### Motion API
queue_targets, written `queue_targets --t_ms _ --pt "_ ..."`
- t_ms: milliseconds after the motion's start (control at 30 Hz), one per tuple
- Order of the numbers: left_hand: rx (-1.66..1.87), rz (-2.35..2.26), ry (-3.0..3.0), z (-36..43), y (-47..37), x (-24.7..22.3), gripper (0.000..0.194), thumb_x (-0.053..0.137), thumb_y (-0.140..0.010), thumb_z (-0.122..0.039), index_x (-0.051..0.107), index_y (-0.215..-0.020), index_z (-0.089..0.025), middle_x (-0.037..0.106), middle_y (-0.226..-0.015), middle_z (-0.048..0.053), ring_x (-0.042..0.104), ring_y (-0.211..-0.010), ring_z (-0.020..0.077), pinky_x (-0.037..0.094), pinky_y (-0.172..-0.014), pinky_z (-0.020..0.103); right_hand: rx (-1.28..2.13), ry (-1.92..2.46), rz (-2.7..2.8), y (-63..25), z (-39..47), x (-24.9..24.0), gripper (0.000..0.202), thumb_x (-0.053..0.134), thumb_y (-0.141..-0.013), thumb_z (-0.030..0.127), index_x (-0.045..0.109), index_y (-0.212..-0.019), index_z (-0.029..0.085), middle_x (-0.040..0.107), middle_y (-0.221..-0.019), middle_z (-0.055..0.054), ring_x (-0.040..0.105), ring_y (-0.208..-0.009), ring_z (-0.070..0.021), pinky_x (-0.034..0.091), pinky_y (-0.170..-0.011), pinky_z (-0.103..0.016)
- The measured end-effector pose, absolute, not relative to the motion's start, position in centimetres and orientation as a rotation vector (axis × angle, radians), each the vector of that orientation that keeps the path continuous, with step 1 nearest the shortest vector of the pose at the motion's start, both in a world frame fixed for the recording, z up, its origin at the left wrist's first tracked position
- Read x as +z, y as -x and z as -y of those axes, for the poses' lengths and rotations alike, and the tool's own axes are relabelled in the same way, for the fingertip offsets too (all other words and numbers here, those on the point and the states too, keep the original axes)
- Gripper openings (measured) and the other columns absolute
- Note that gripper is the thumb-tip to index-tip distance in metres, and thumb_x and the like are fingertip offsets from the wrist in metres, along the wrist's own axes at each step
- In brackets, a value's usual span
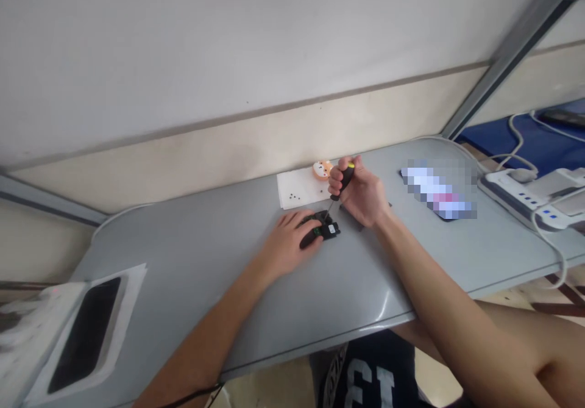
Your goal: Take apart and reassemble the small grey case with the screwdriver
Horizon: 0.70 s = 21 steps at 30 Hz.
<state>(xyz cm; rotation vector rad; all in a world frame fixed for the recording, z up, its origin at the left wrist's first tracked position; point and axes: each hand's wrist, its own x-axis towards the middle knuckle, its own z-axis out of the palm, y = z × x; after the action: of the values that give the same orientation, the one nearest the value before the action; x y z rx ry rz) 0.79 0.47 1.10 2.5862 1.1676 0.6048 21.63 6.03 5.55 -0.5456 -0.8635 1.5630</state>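
Observation:
My left hand [294, 240] rests on the table with its fingers wrapped over a small black electronic device [329, 230]. A white label and a bit of green circuit board show on the device, whose far side is partly hidden by my fingers. In my right hand [361, 191] is a screwdriver [348, 176] with a black handle and yellow end, its shaft slanting down to the device. The tip is too small to make out exactly. A dark flat piece [354, 218] lies under my right hand, mostly covered.
Several tiny screws [294, 196] lie on a white paper [287, 182] beside an orange-and-white animal-face object [322, 169]. A phone [436, 191] and a white power strip [525, 197] lie to the right. At left, a dark tablet-like device [86, 335] rests on white sheets. The wall borders the grey table [192, 261].

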Motion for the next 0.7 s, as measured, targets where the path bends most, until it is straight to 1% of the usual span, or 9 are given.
queue_targets --t_ms 133,200,267,333,400,433,500,633,700 --pt "0.606 -1.168 -2.593 -0.5 -0.8 1.1 0.023 0.063 -0.1 -0.028 0.067 -0.122 -0.026 0.064 -0.137 0.007 0.059 -0.129 0.0254 0.047 -0.113 0.046 1.525 0.559 0.821 -21.2 -5.7 5.6 0.05 0.055 -0.093 0.075 0.052 -0.084 0.026 0.038 -0.071 0.002 0.038 -0.058 -0.0148 0.042 -0.052 -0.029" --pt "0.591 -1.177 -2.597 -0.5 -0.8 1.2 0.023 0.063 -0.1 -0.029 0.067 -0.123 -0.025 0.064 -0.137 0.007 0.059 -0.129 0.0257 0.047 -0.113 0.046 1.528 0.548 0.787 -21.3 -5.5 5.6 0.048 0.06 -0.091 0.073 0.05 -0.084 0.026 0.036 -0.069 0.003 0.035 -0.055 -0.014 0.038 -0.05 -0.029" --pt "0.58 -1.179 -2.6 -0.4 -0.8 1.3 0.023 0.062 -0.101 -0.028 0.067 -0.123 -0.025 0.064 -0.137 0.007 0.059 -0.128 0.0257 0.048 -0.112 0.046 1.544 0.535 0.761 -21.4 -5.4 5.5 0.044 0.068 -0.089 0.065 0.048 -0.083 0.026 0.034 -0.067 0.004 0.033 -0.053 -0.0129 0.037 -0.049 -0.028" --pt "0.583 -1.175 -2.606 -0.4 -0.8 1.3 0.023 0.062 -0.101 -0.028 0.067 -0.123 -0.025 0.064 -0.137 0.007 0.059 -0.128 0.0258 0.048 -0.112 0.046 1.534 0.535 0.757 -21.6 -5.4 5.5 0.042 0.074 -0.088 0.057 0.047 -0.081 0.026 0.039 -0.069 0.004 0.038 -0.056 -0.0126 0.04 -0.052 -0.028" --pt "0.606 -1.173 -2.612 -0.5 -0.8 1.1 0.023 0.061 -0.101 -0.028 0.067 -0.122 -0.025 0.064 -0.137 0.007 0.059 -0.128 0.026 0.048 -0.112 0.046 1.499 0.554 0.786 -21.8 -5.4 5.5 0.039 0.074 -0.088 0.055 0.05 -0.081 0.025 0.049 -0.077 0.001 0.049 -0.064 -0.0137 0.046 -0.059 -0.029" --pt "0.614 -1.171 -2.615 -0.5 -0.8 1.0 0.022 0.061 -0.101 -0.029 0.067 -0.122 -0.025 0.064 -0.137 0.008 0.059 -0.128 0.0261 0.048 -0.112 0.047 1.491 0.565 0.812 -21.9 -5.5 5.6 0.039 0.073 -0.089 0.056 0.052 -0.082 0.025 0.053 -0.081 0.0 0.053 -0.069 -0.0144 0.049 -0.063 -0.03" --pt "0.63 -1.166 -2.616 -0.5 -0.8 0.8 0.022 0.06 -0.101 -0.028 0.068 -0.122 -0.025 0.064 -0.137 0.008 0.06 -0.127 0.0261 0.048 -0.111 0.047 1.511 0.581 0.873 -21.8 -5.6 5.7 0.041 0.07 -0.09 0.063 0.056 -0.083 0.024 0.055 -0.085 -0.002 0.055 -0.072 -0.0153 0.051 -0.067 -0.031" --pt "0.632 -1.17 -2.613 -0.5 -0.9 0.9 0.021 0.06 -0.101 -0.028 0.068 -0.12 -0.025 0.063 -0.139 0.007 0.059 -0.13 0.0265 0.048 -0.112 0.047 1.536 0.601 0.922 -21.2 -5.6 5.9 0.052 0.058 -0.09 0.077 0.057 -0.083 0.025 0.046 -0.074 0.0 0.046 -0.061 -0.0146 0.048 -0.057 -0.03" --pt "0.623 -1.178 -2.613 -0.4 -1.0 1.2 0.02 0.061 -0.101 -0.028 0.068 -0.119 -0.025 0.064 -0.138 0.007 0.059 -0.129 0.0266 0.048 -0.112 0.047 1.496 0.597 0.895 -20.8 -5.4 6.0 0.053 0.055 -0.09 0.079 0.055 -0.084 0.026 0.041 -0.07 0.002 0.041 -0.057 -0.0143 0.044 -0.052 -0.029"
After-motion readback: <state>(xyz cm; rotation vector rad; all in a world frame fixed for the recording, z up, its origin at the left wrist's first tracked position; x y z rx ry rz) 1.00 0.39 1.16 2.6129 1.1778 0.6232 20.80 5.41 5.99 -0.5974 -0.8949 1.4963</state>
